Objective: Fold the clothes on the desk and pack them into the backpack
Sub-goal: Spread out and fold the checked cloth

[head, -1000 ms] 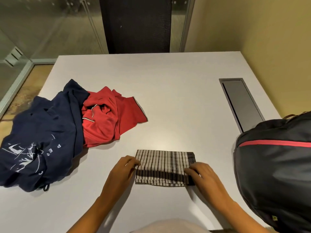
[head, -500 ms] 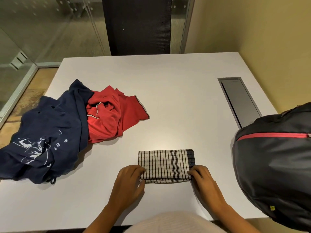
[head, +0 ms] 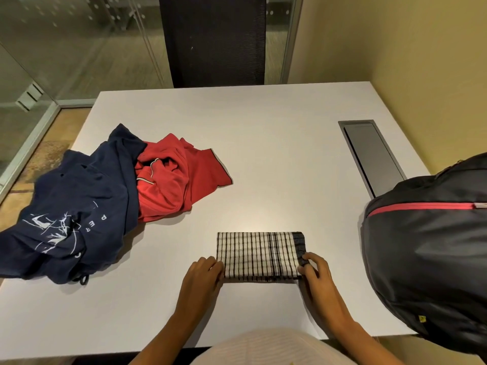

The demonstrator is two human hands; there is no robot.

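Checked cloth: a white piece [head: 259, 255] with black stripes and a dark band along its right end, folded into a flat, tidy rectangle with straight edges.
Cloth position: on the desk [head: 263, 154] near its front edge, right in front of the person, between the two hands and left of the backpack.
Left hand: the left hand [head: 203, 275] has its fingers curled in, closing on the cloth's near left corner; the fingertips are tucked at the edge and partly hidden.
Right hand: the right hand [head: 316, 275] pinches the near right corner, thumb on top of the dark band, the other fingers bent beside and under the edge.
Arm pose: both forearms come up from the bottom of the view and angle inward, the backs of the hands up, wrists low over the desk.
Backpack: the black backpack [head: 427, 246] with a red zip line stands at the desk's right front corner, just beside the right hand but apart from it.
Other clothes: a navy shirt [head: 73, 214] with white print and a red shirt [head: 179, 177] lie crumpled together at the left, well apart from the cloth, the navy one overlapping the red.
Desk fitting: a grey hatch [head: 371, 151] is set into the top behind the backpack.
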